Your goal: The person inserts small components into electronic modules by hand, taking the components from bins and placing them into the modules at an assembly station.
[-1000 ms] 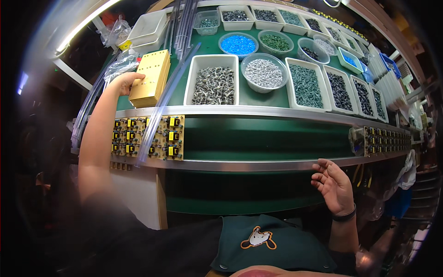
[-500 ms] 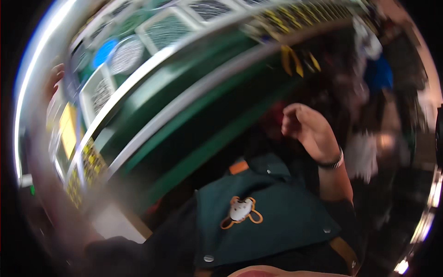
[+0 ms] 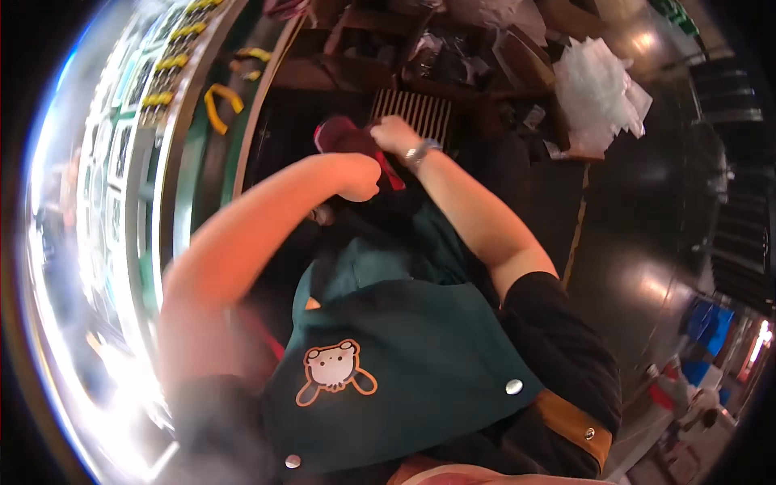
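Observation:
In front of my dark green apron (image 3: 404,356), both hands are close together over a dark red rounded thing (image 3: 346,136) with brighter red edging; its kind I cannot make out. My right hand (image 3: 394,135), with a metal band at the wrist, is closed at that thing's right side. Bent inward at the wrist, my left hand (image 3: 357,176) has its fingers curled under, just in front of the thing. What either hand grips is hidden. A red strip (image 3: 393,171) hangs between the hands.
A bright workbench (image 3: 174,162) with rows of trays runs along the left, with yellow-handled tools (image 3: 222,105) at its edge. Beyond my hands are a slatted panel (image 3: 412,113) and open boxes (image 3: 364,52). A crumpled white plastic bag (image 3: 598,97) lies at the far right.
My view has swung away from the bench, which now lies at the left. Both hands, earlier wide apart, have come together at the dark red thing; the right hand has closed.

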A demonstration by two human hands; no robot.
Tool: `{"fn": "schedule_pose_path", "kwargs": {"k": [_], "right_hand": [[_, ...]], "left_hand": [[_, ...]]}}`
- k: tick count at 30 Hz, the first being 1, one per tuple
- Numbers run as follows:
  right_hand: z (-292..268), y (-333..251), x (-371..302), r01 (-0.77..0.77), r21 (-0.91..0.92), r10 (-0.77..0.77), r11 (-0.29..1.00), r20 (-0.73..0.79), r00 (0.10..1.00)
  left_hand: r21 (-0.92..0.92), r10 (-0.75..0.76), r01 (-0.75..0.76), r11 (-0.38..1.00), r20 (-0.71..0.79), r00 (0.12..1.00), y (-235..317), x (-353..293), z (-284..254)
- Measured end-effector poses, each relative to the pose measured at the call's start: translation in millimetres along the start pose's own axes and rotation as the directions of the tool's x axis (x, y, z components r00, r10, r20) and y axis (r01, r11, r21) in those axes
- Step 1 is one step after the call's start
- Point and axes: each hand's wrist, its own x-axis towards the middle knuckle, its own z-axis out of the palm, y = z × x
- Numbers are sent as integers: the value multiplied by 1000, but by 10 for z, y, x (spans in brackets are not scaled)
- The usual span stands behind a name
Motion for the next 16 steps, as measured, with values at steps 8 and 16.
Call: {"fn": "schedule_pose_path", "kwargs": {"k": [8,16], "right_hand": [[435,2066,1126,-377,-365,401,851,-11,916],[-251,2385,3001,-712,-84,715,697,23,698]], "left_hand": [[-414,-462,475,776,139,876,-1273,2255,1331],[-614,-747,775,150,443,495,-3530,5046,2524]]}}
